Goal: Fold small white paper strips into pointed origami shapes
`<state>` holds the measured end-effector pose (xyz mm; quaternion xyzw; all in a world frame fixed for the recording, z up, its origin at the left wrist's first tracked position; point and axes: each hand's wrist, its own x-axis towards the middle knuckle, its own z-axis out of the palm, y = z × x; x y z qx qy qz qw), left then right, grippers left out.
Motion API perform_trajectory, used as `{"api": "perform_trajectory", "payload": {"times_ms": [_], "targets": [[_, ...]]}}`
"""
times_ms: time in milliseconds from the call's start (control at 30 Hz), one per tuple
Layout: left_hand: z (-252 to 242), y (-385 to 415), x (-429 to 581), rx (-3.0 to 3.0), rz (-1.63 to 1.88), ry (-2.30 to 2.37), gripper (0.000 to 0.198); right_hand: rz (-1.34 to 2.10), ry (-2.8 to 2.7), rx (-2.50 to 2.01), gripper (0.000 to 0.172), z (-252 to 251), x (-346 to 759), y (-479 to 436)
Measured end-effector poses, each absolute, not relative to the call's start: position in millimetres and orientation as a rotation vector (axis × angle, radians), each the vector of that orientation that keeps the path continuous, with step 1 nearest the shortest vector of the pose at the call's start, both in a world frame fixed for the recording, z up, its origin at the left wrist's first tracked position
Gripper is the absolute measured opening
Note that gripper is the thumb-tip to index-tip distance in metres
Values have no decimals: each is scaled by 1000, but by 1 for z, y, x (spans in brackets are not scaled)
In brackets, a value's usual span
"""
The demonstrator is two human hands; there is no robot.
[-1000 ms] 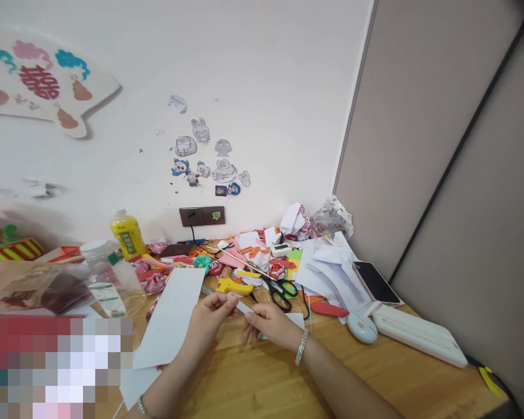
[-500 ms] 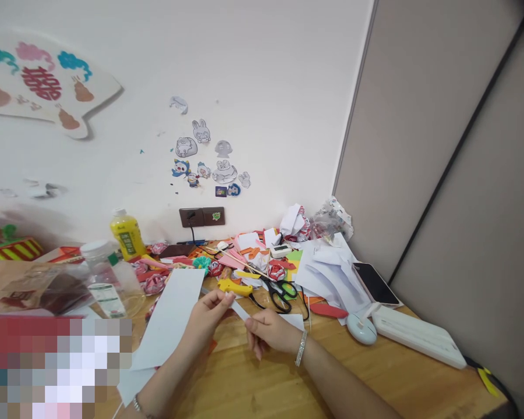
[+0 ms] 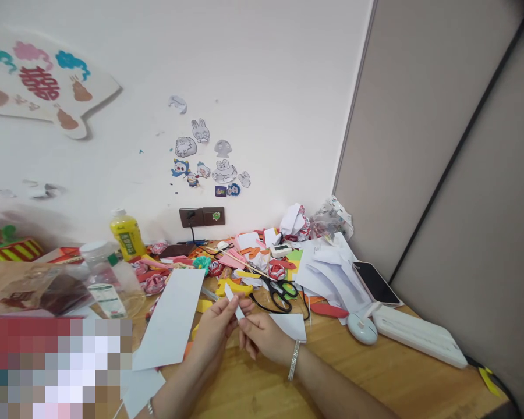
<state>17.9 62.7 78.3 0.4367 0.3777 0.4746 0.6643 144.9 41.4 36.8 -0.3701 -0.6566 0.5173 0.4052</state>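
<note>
A narrow white paper strip (image 3: 238,311) is pinched by the left hand (image 3: 217,321) and right hand (image 3: 267,335) — long axis slanted away leftward, near end at the right hand.

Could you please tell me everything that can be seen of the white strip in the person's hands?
The white strip is narrow and plain, and looks like paper or thin card. It is held at a slant above the wooden table, its far end free and, in this view, overlapping the yellow glue gun. The left hand pinches it partway along; the right hand is at its near end. The fingers hide part of it, so its full length cannot be told.
</note>
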Motion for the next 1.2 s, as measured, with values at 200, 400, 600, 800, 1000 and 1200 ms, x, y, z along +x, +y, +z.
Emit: {"api": "perform_trajectory", "payload": {"times_ms": [200,400,600,800,1000,1200], "targets": [[78,61,18,993,1076,912,38,1280,-1678,-968,56,38,143,40],[82,70,8,943,1123,833,30,1335,-1672,-948,54,37,139,39],[78,77,2,1028,1158,910,32,1316,-1707,-971,54,37,141,39],[75,79,6,1174,1165,1032,41,958,-1720,-1114,55,39,149,47],[83,72,10,1406,1129,1145,37,1150,-1651,-1032,52,40,153,48],[84,74,8,1243,1063,1097,38,881,-1698,-1151,43,51,158,49]]}}
